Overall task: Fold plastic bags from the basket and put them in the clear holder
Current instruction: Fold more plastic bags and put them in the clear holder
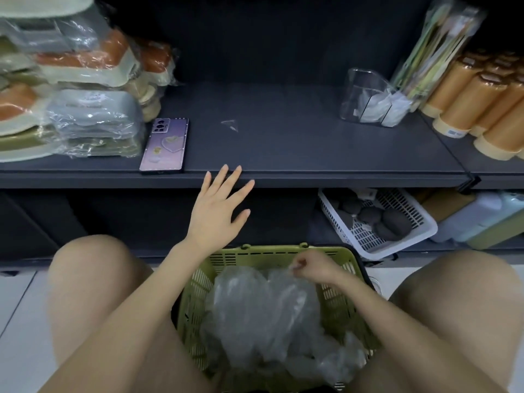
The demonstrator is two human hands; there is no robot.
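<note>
**Q:** Where do the task's things lie?

**A:** Lower centre of the frame: a green basket, between the person's knees, holds a loose heap of clear plastic bags. Upper right: the clear holder stands on the dark shelf, well apart from the basket, with a few pale folded pieces already inside.

**Q:** And the hands?

**A:** The right hand is right of centre, over the far part of the basket. Its fingers are curled and narrow, pinching what appears to be an edge of the top bag. The film is thin, and the exact contact is blurred. The left hand, centre of the frame, is spread wide and holds nothing. Its fingertips are at the shelf's front edge; whether they touch it cannot be told.

**Q:** How will a bag handle?

**A:** Judged from its look, it is very light, limp, crinkled and rather slippery, with no stiffness. It is likely to cling to its neighbours and drag them up with it. A pinch at a corner or hem suits lifting. Flattening it for the fold would probably need both hands at opposite edges.

**Q:** Anything to mind?

**A:** A purple phone, left of centre, lies at the shelf's front edge, near the left hand.
</note>
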